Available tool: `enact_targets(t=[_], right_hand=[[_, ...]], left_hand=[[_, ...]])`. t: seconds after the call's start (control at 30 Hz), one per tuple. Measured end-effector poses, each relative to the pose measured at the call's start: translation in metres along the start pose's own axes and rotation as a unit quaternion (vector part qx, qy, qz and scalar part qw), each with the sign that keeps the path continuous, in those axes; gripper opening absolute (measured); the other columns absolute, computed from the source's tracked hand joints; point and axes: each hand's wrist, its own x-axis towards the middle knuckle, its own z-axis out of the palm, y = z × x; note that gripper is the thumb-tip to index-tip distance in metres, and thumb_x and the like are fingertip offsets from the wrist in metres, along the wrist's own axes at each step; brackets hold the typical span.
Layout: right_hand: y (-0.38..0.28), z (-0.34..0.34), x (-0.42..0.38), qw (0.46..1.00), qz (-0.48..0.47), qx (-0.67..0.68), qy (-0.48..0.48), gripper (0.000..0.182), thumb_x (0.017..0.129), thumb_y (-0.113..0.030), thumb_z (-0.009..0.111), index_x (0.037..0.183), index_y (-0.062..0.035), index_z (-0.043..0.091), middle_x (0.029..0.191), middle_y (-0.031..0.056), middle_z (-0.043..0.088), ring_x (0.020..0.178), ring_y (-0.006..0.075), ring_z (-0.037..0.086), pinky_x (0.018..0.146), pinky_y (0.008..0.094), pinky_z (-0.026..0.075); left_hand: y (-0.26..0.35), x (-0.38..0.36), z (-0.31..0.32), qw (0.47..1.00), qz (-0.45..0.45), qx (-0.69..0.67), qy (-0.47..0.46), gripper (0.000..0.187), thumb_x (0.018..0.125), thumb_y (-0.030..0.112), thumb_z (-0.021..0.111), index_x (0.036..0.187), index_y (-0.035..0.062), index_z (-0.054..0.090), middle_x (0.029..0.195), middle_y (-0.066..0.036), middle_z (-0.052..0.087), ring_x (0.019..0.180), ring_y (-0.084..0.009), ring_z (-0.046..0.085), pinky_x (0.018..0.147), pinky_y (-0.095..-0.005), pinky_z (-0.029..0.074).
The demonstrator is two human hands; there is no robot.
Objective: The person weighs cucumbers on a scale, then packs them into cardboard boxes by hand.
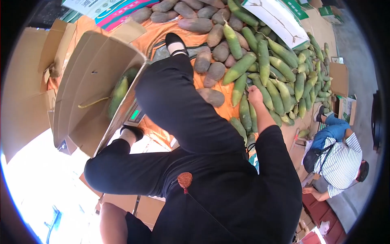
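My right hand (255, 95) is at the left side of a heap of long green radishes (276, 95). Its fingers are closed at the end of one green radish (245, 116); the exact hold is partly hidden. My left hand is outside the view; only a bent part of the left arm (113, 223) shows at the lower left. An open cardboard box (87, 73) stands to the left of my legs, with green radishes (118, 95) inside. Beside the box is a scale display (135, 114) lit green.
Brownish oblong roots (214, 74) lie on orange sheeting (228, 89) beyond my feet. A white-and-green carton (278, 22) rests over the heap. At right, another person in a striped shirt (339, 156) bends down near dark red crates (321, 209).
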Motion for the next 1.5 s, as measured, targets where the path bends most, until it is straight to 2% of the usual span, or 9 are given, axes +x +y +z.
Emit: enact_targets(t=[0.5,0.87,0.9,0.93,1.0,1.07,1.37,1.43,1.5], right_hand=[[0.027,-0.069,-0.044,0.998,-0.021,-0.007,0.051,0.014,0.085,-0.012,0.045,0.099,-0.0121,0.048,0.091,0.0210,0.062,0.090,0.0413,0.059,0.076,0.0485,0.045],[0.009,-0.130,-0.072,0.980,-0.065,0.169,0.083,0.012,0.082,-0.004,0.052,0.093,-0.0081,0.051,0.077,0.0035,0.053,0.071,0.0154,0.052,0.065,0.0300,0.043],[-0.007,-0.143,-0.071,0.958,-0.118,0.244,0.095,0.012,0.082,-0.003,0.051,0.092,-0.0087,0.051,0.075,0.0008,0.051,0.068,0.0125,0.048,0.062,0.0272,0.040],[-0.026,-0.159,-0.072,0.928,-0.168,0.317,0.105,0.012,0.083,-0.001,0.051,0.092,-0.0093,0.052,0.074,-0.0018,0.048,0.065,0.0095,0.045,0.059,0.0244,0.038],[-0.089,-0.197,-0.090,0.934,-0.155,0.308,0.099,0.013,0.083,0.001,0.050,0.090,-0.0108,0.051,0.074,-0.0050,0.045,0.062,0.0058,0.038,0.055,0.0208,0.031],[-0.140,-0.222,-0.106,0.908,-0.173,0.378,0.049,0.013,0.085,0.000,0.049,0.091,-0.0106,0.051,0.075,-0.0045,0.046,0.062,0.0056,0.038,0.053,0.0210,0.030],[-0.345,-0.303,-0.189,0.702,-0.515,0.487,-0.076,0.007,0.090,-0.006,0.050,0.097,-0.0041,0.050,0.084,0.0012,0.050,0.072,0.0080,0.043,0.068,0.0245,0.040],[-0.386,-0.313,-0.211,0.661,-0.540,0.501,-0.144,0.006,0.091,-0.008,0.050,0.094,-0.0030,0.052,0.079,0.0013,0.050,0.070,0.0078,0.042,0.070,0.0247,0.040],[-0.420,-0.305,-0.196,0.561,-0.631,0.462,-0.272,0.022,0.093,-0.008,0.045,0.114,-0.0011,0.051,0.088,0.0024,0.049,0.072,0.0068,0.036,0.076,0.0286,0.037]], left_hand=[[0.069,0.019,-0.035,0.995,0.029,-0.094,-0.017,0.033,0.093,0.028,0.045,0.086,0.0006,0.062,0.080,-0.013,0.060,0.075,-0.0250,0.060,0.078,-0.0419,0.049],[0.067,0.010,-0.014,0.997,0.003,-0.083,-0.001,0.028,0.093,0.025,0.046,0.095,0.0013,0.060,0.088,-0.010,0.059,0.088,-0.0232,0.058,0.086,-0.0472,0.043],[0.056,-0.012,-0.010,0.948,-0.011,0.315,0.049,0.026,0.092,0.025,0.049,0.098,0.0015,0.060,0.097,-0.009,0.057,0.097,-0.0218,0.056,0.094,-0.0525,0.037],[0.051,-0.040,-0.038,0.975,-0.153,-0.060,0.149,0.027,0.093,0.019,0.045,0.098,-0.0014,0.062,0.105,-0.012,0.056,0.104,-0.0227,0.054,0.098,-0.0518,0.039],[0.001,-0.048,0.008,0.869,-0.316,0.382,-0.021,0.036,0.087,0.007,0.049,0.121,-0.0025,0.054,0.113,-0.019,0.055,0.106,-0.0328,0.055,0.092,-0.0466,0.045],[-0.026,-0.072,-0.003,0.810,-0.391,0.403,-0.169,0.041,0.080,-0.004,0.055,0.121,0.0006,0.055,0.112,-0.015,0.057,0.106,-0.0278,0.056,0.094,-0.0389,0.044],[-0.062,-0.134,-0.022,0.552,-0.381,0.598,-0.439,0.057,0.080,0.020,0.067,0.131,0.0074,0.047,0.127,-0.013,0.051,0.124,-0.0299,0.043,0.105,-0.0534,0.030],[-0.063,-0.135,-0.021,0.550,-0.378,0.604,-0.436,0.055,0.081,0.019,0.066,0.131,0.0083,0.048,0.124,-0.012,0.053,0.122,-0.0287,0.045,0.105,-0.0525,0.031],[-0.064,-0.137,-0.022,0.552,-0.378,0.603,-0.434,0.054,0.081,0.019,0.066,0.131,0.0083,0.048,0.122,-0.012,0.053,0.120,-0.0284,0.047,0.104,-0.0522,0.031]])
